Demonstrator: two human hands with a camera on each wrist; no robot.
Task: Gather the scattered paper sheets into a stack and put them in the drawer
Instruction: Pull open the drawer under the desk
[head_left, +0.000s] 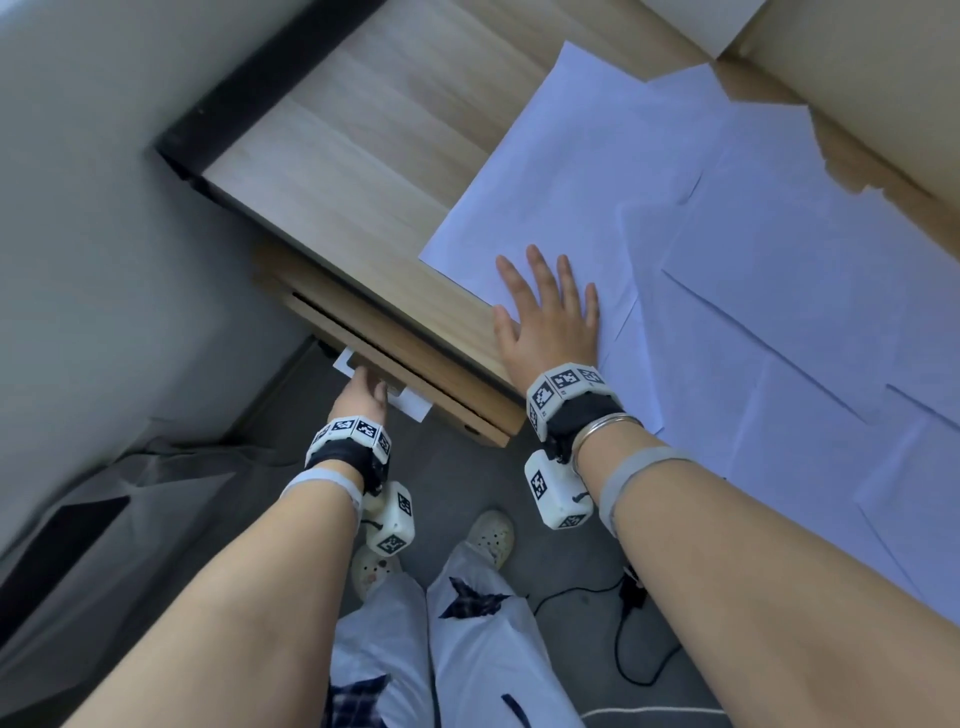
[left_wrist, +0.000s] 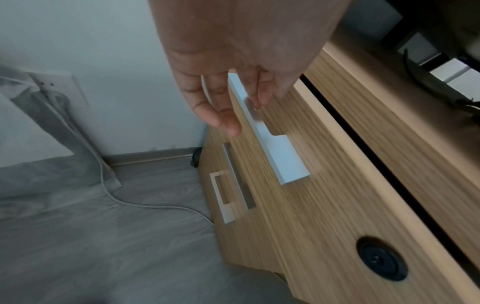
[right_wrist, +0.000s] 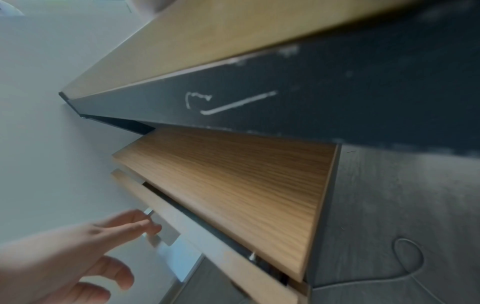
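Observation:
Several white paper sheets lie scattered and overlapping over the right half of the wooden desk. My right hand presses flat, fingers spread, on the near corner of the leftmost sheet at the desk's front edge. Below the desk, my left hand reaches the top drawer. Its fingers hook behind the white bar handle while one finger lies in front. In the right wrist view the left hand curls on the handle, and a dark gap shows above the drawer front.
A second drawer with its own white handle sits below. A cardboard box borders the papers at the back right. On the grey floor lie a black cable, a white cable and a grey bag. The wall is close on the left.

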